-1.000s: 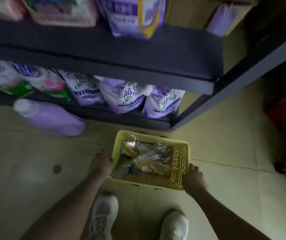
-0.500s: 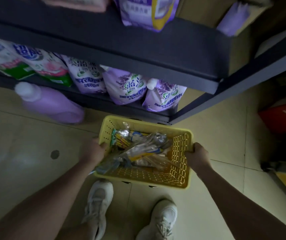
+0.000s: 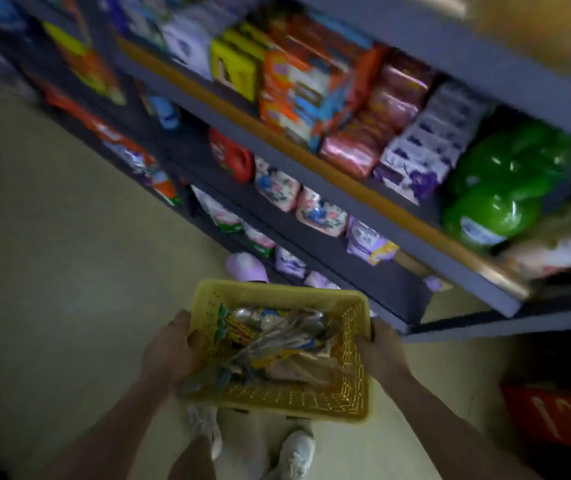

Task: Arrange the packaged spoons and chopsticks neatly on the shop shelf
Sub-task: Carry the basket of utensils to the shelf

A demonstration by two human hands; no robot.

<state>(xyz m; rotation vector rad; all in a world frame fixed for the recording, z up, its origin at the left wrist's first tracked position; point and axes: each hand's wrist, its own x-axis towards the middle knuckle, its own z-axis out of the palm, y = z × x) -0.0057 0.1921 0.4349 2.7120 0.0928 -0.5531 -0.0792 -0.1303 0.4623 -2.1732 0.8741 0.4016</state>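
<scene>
Yellow plastic is filling the head view: a perforated basket is hanging in front of the person, the left hand curling round its left rim and the right hand gripping the right rim, probably so the load is riding level. Packaged spoons and chopsticks are lying heaped inside it, none yet on the dark shelf, which is standing just beyond, stocked with bright packets.

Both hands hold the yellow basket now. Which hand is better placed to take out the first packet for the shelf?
Probably the right hand: the shelf stands on that side. The left hand can keep its grip on the basket.
</scene>
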